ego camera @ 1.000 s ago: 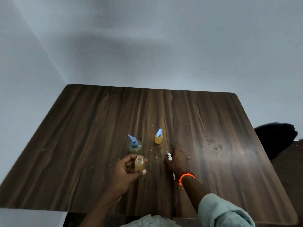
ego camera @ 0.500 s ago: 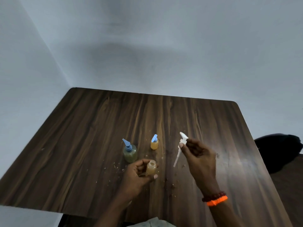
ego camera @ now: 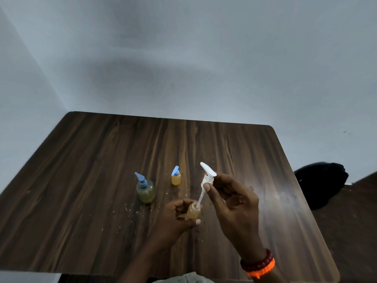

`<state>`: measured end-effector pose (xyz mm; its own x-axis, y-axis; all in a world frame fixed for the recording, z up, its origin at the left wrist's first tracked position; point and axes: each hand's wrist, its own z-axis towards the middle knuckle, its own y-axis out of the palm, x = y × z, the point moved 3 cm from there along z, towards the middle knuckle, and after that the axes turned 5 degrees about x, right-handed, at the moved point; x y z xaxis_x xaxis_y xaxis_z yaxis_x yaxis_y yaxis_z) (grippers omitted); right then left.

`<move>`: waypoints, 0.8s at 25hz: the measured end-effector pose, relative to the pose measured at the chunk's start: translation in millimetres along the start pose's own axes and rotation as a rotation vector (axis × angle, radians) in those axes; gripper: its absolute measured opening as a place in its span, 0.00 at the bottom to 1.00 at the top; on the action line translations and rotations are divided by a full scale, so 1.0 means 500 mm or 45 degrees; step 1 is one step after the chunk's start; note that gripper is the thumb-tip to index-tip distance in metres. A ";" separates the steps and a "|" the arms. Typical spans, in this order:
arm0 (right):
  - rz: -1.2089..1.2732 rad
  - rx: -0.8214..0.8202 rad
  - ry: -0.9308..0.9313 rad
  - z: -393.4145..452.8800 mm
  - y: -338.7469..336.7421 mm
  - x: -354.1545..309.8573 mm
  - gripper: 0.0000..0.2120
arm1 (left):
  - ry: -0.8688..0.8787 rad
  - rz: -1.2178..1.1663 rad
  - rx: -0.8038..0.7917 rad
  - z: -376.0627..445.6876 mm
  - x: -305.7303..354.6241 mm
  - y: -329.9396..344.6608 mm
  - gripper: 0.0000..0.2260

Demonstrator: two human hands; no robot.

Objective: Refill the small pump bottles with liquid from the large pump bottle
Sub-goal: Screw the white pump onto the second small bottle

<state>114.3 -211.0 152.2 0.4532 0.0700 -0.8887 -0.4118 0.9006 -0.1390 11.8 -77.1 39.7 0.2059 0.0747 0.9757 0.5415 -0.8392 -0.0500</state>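
My left hand [ego camera: 173, 216] curls around a small open bottle [ego camera: 193, 210] of amber liquid, thumb at the front and fingers wrapped behind, holding it just above the dark wooden table [ego camera: 81, 180] near its front edge. My right hand [ego camera: 232, 203] pinches a white pump top [ego camera: 207, 175] between thumb and fingertips at its collar, with the nozzle pointing up and away from me and to the left. Its thin white tube [ego camera: 201, 196] slants down and to the left, and the lower end sits in the mouth of the bottle I hold. The pump collar is well clear of the bottle neck, so the top is not seated. Farther back on the table stands the large bottle [ego camera: 145, 189], rounded, with a blue pump on top and yellowish liquid low inside. To its right, and apart from it, stands another small bottle [ego camera: 175, 178], amber, also capped with a blue pump. Pale crumbs [ego camera: 130, 209] lie scattered on the wood between the large bottle and my left hand. On my right wrist I wear a dark red bead bracelet [ego camera: 257, 262] and an orange band [ego camera: 262, 270] side by side.
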 end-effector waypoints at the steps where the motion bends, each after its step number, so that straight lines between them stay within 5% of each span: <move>1: -0.007 -0.008 -0.010 -0.002 -0.003 0.005 0.19 | 0.005 0.003 0.000 -0.003 0.003 0.002 0.18; 20: -0.169 -0.200 0.200 -0.053 0.016 0.064 0.10 | 0.107 -0.107 0.001 -0.021 0.030 0.014 0.19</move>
<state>104.3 -213.0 111.0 0.3878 -0.1228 -0.9135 -0.4803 0.8190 -0.3140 10.4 -87.3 56.4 0.0904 0.0992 0.9909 0.5548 -0.8313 0.0326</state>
